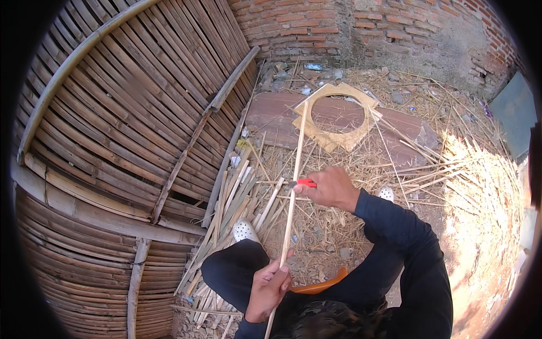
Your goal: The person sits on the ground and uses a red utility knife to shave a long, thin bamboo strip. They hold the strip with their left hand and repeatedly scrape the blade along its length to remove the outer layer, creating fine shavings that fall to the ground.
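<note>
A long, pale bamboo strip (288, 226) slants up from my lap, its far end lying against a tan board with a round hole (327, 140). Its lower part is gripped by my left hand (269, 290), the thumb along the strip. Farther up, my right hand (330, 189) is closed round the red handle of a knife (306, 182). The knife's dark blade touches or crosses the strip; its edge is too small to make out. Part of the red handle is hidden in my fist.
Cut bamboo strips (217, 226) lie heaped on the left, beside a slatted bamboo wall (124, 101). Shavings (339, 226) cover the ground around my white clogs (245, 230). Under the holed board is a reddish-brown slab (265, 116). A brick wall (305, 28) stands behind.
</note>
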`<action>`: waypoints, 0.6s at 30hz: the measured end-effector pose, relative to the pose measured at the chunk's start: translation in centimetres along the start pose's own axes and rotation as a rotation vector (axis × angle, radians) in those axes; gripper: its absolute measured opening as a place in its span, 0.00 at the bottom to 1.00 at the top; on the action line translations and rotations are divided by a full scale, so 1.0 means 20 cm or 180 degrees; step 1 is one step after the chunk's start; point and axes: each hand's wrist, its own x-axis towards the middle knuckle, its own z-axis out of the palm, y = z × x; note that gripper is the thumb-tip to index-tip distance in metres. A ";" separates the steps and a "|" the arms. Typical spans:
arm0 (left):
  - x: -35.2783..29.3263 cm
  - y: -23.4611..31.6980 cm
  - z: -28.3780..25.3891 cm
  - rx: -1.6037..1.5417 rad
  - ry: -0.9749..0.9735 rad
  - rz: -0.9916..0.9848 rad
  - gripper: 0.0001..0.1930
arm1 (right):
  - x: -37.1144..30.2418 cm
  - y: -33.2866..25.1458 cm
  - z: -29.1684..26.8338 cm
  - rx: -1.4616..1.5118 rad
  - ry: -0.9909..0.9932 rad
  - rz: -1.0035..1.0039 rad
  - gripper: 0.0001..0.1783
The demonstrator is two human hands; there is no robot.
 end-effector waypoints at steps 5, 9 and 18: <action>-0.08 0.07 -0.09 -0.0386 -0.0048 -0.0135 0.20 | -0.12 -0.31 0.05 -0.0219 0.0299 -0.0919 0.38; -0.08 0.16 -0.20 -0.0518 -0.0220 -0.0027 0.20 | 0.05 -0.34 0.09 -0.0040 0.0553 -0.0652 0.35; 0.03 0.25 -0.32 -0.0475 -0.0210 0.0057 0.20 | 0.21 -0.40 0.15 -0.0038 0.0589 -0.0719 0.35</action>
